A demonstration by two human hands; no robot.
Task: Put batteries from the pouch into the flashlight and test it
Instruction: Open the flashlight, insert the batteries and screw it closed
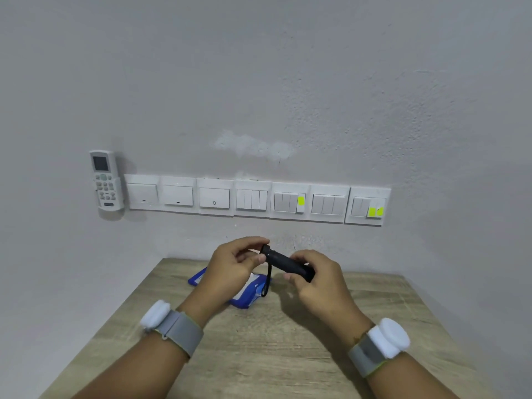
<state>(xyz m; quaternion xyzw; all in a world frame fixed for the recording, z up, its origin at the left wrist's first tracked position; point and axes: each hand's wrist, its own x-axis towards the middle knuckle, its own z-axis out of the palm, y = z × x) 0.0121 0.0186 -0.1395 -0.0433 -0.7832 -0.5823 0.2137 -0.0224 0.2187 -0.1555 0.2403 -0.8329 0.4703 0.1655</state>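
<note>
Bare forearms; grey wristbands (180, 331) with white round pods (390, 336) on both.

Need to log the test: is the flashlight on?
Cannot tell. The flashlight is held by both hands, left hand, right hand; no beam shows.

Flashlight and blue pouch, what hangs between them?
In the head view, the flashlight's black wrist strap dangles down to the blue pouch.
</note>
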